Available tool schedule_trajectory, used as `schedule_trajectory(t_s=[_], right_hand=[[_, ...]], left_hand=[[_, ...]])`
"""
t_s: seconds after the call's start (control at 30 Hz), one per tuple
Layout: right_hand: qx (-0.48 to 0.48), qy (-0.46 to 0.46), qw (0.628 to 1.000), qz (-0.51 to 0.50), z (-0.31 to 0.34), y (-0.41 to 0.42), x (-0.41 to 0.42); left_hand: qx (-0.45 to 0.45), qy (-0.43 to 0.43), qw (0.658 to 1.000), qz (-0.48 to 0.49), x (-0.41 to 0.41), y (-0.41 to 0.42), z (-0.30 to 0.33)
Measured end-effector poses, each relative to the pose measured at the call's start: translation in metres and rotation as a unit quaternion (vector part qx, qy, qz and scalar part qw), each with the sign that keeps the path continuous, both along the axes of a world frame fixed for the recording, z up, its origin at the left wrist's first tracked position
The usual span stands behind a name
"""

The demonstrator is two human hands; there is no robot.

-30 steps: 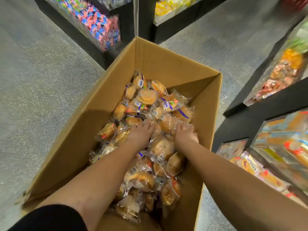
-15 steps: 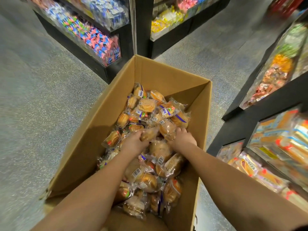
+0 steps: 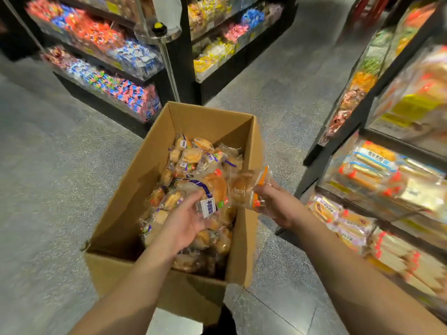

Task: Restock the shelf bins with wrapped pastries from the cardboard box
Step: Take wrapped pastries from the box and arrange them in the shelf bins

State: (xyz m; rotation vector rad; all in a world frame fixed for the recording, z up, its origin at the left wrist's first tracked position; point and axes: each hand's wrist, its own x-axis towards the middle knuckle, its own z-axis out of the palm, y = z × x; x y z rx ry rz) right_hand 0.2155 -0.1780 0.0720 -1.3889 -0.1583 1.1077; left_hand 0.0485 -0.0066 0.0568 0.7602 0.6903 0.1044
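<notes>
1. grey speckled floor [image 3: 48, 189] lay all round you, with black shelving of bright wrapped sweets [image 3: 116, 88] beyond the far side of the cardboard box [image 3: 121, 213] and clear shelf bins [image 3: 377, 180] of packaged goods off its right side.
2. your left hand [image 3: 183, 221] was over the middle of the box, fingers curled up around a wrapped pastry [image 3: 208, 189] with a purple band and a white label.
3. your right hand [image 3: 275, 201] was just past the box's right wall, gripping a second pastry [image 3: 244, 187] in clear film with orange trim.
4. the loose pastries [image 3: 193, 160] remained heaped in the box, deepest toward its far end.
5. judging by this, you were at the pick-up step: both hands loaded, nothing yet in a bin. the next move would call for swinging right and setting both down in a matching bin without crushing them.
6. the white label carried dark printed characters, too blurred to read. bin labels on the right were also smeared by motion, so no brand could be made out.
</notes>
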Motion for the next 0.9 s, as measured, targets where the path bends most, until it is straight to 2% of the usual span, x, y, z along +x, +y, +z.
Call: schedule_trajectory(t_s=[0.17,0.27,0.47,0.67,0.8,0.9], right_hand=[[0.015,-0.017,0.998,-0.059,0.018,-0.122,-0.016],[0.009,-0.030,0.994,-0.101,0.027,-0.209,-0.025],[-0.009,-0.058,0.979,-0.194,0.049,-0.377,-0.038],[-0.027,-0.071,0.960,-0.268,0.078,-0.498,-0.048],[-0.074,-0.068,0.955,-0.280,0.102,-0.576,-0.040],[-0.112,-0.064,0.956,-0.263,0.127,-0.630,-0.031]], left_hand=[[0.062,0.026,0.997,-0.047,0.014,-0.105,0.029],[0.130,0.047,0.986,-0.097,0.031,-0.178,0.038],[0.185,0.027,0.962,-0.201,0.068,-0.326,0.063],[0.258,-0.043,0.906,-0.333,0.110,-0.444,0.083],[0.268,-0.064,0.877,-0.394,0.138,-0.493,0.098],[0.220,-0.073,0.872,-0.432,0.157,-0.521,0.109]])
